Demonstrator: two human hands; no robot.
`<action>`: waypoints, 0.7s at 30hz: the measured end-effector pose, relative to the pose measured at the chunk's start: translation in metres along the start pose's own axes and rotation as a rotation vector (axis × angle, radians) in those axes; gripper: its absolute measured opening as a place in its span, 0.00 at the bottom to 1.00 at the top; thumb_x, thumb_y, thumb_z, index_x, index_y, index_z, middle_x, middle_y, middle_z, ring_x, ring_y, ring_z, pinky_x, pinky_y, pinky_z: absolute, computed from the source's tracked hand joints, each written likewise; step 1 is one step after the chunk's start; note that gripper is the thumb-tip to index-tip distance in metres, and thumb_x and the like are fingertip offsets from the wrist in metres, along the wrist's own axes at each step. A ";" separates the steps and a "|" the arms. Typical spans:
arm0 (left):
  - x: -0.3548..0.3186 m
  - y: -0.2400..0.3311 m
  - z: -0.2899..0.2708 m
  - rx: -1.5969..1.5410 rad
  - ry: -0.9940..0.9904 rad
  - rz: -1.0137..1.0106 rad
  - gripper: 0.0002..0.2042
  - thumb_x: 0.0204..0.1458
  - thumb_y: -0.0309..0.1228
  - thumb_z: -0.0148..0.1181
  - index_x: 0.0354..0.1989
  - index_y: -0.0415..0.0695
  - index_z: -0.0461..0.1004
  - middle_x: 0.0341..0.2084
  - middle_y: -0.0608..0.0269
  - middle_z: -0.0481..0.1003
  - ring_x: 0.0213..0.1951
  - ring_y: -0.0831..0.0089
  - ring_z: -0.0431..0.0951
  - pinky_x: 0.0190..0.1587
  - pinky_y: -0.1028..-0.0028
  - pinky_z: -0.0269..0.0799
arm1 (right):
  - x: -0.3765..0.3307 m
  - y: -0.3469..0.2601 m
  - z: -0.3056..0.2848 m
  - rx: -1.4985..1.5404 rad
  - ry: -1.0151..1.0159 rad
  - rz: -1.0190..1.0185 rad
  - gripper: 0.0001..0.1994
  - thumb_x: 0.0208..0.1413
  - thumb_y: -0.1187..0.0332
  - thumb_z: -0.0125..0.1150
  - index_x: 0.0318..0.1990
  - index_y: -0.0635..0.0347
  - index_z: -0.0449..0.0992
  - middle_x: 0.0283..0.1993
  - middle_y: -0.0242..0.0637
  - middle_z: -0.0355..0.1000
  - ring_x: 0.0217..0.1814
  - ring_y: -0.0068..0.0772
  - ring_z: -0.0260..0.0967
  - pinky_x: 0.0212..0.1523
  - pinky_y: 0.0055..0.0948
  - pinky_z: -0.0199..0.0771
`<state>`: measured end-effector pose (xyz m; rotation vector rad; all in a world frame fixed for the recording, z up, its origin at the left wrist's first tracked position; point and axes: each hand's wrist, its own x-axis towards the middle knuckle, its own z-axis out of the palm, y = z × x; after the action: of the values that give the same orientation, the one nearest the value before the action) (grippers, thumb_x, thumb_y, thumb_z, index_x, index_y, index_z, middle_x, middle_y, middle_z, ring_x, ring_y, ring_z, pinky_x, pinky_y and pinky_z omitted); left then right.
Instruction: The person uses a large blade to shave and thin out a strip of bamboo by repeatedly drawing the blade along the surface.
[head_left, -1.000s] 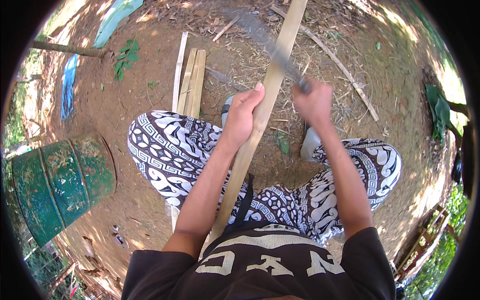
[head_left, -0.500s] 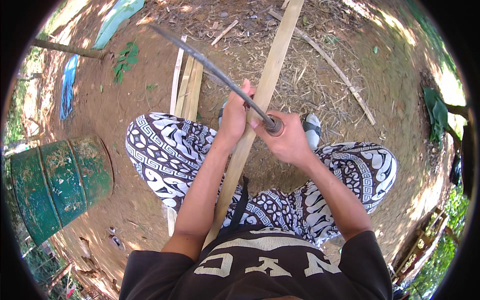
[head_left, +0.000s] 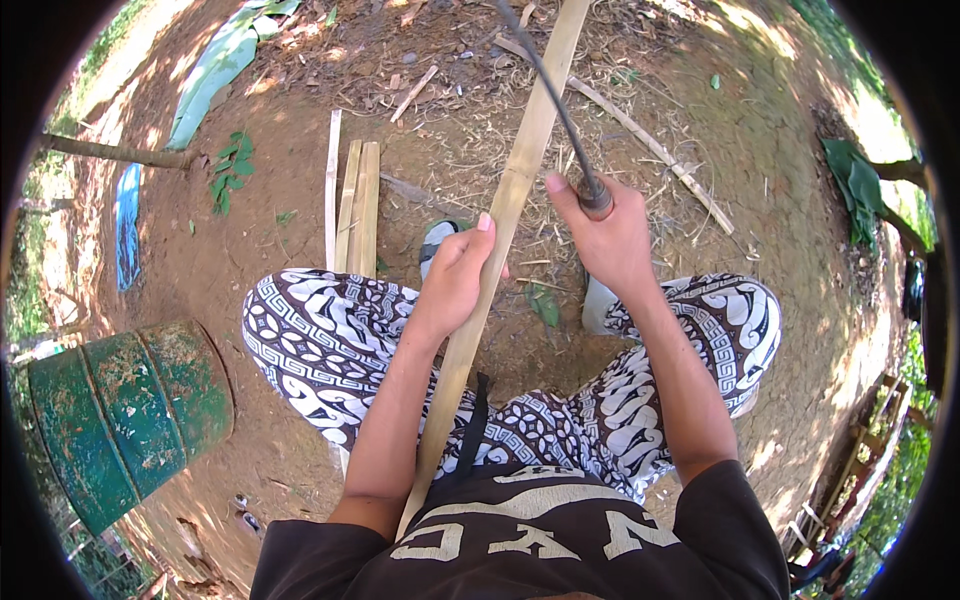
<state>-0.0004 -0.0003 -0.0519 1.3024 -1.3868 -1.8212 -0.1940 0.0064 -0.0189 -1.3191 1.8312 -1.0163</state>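
A long flat bamboo strip [head_left: 520, 170] runs from beside my waist, between my knees, up past the far edge of the view. My left hand [head_left: 455, 280] grips it near the middle, thumb along its left edge and fingers partly hidden beneath. In my right hand [head_left: 612, 235] is the round handle of a machete [head_left: 565, 110], held just right of the strip. The long, dark, narrow blade points away from me and slants left, passing over the strip's far part. Whether the blade touches the strip I cannot tell.
Several bamboo strips [head_left: 362, 210] lie on the dirt beyond my left knee. A thin stick [head_left: 655, 148] rests among shavings ahead. At left lies a green rusty drum [head_left: 130, 410], with a blue plastic piece [head_left: 127, 230] and a large green leaf [head_left: 215, 70] farther off.
My right hand has moved right and away from my left hand, and the machete blade has swung from far left to point more straight ahead. My left hand still grips the bamboo strip, slightly nearer me.
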 end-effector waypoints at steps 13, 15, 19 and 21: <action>0.009 -0.011 0.002 -0.221 0.172 0.148 0.23 0.69 0.47 0.39 0.30 0.42 0.70 0.12 0.68 0.65 0.13 0.79 0.63 0.17 0.76 0.57 | -0.015 0.029 0.026 -0.265 -0.079 -0.427 0.10 0.45 0.67 0.64 0.21 0.61 0.70 0.11 0.42 0.61 0.13 0.44 0.63 0.20 0.39 0.64; 0.007 -0.016 -0.002 -0.196 0.113 0.149 0.19 0.69 0.43 0.40 0.34 0.42 0.70 0.14 0.68 0.65 0.14 0.79 0.63 0.17 0.76 0.57 | -0.014 0.029 0.031 -0.368 -0.077 -0.434 0.08 0.39 0.69 0.63 0.21 0.60 0.69 0.12 0.43 0.63 0.16 0.50 0.66 0.22 0.41 0.66; 0.003 -0.030 -0.009 -0.183 0.022 0.164 0.16 0.69 0.40 0.41 0.34 0.42 0.70 0.15 0.69 0.64 0.15 0.80 0.62 0.19 0.77 0.58 | -0.008 0.032 0.032 -0.408 -0.070 -0.458 0.07 0.33 0.70 0.62 0.21 0.59 0.70 0.14 0.43 0.65 0.18 0.51 0.69 0.23 0.43 0.69; 0.002 -0.032 -0.009 -0.167 0.021 0.163 0.18 0.69 0.41 0.40 0.33 0.41 0.70 0.15 0.69 0.64 0.15 0.80 0.63 0.19 0.77 0.58 | -0.004 0.034 0.030 -0.473 -0.091 -0.463 0.08 0.33 0.68 0.63 0.23 0.57 0.72 0.16 0.41 0.70 0.20 0.49 0.72 0.26 0.44 0.72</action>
<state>0.0117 0.0056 -0.0825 1.0879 -1.2612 -1.7666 -0.1825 0.0105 -0.0624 -2.1085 1.8007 -0.7413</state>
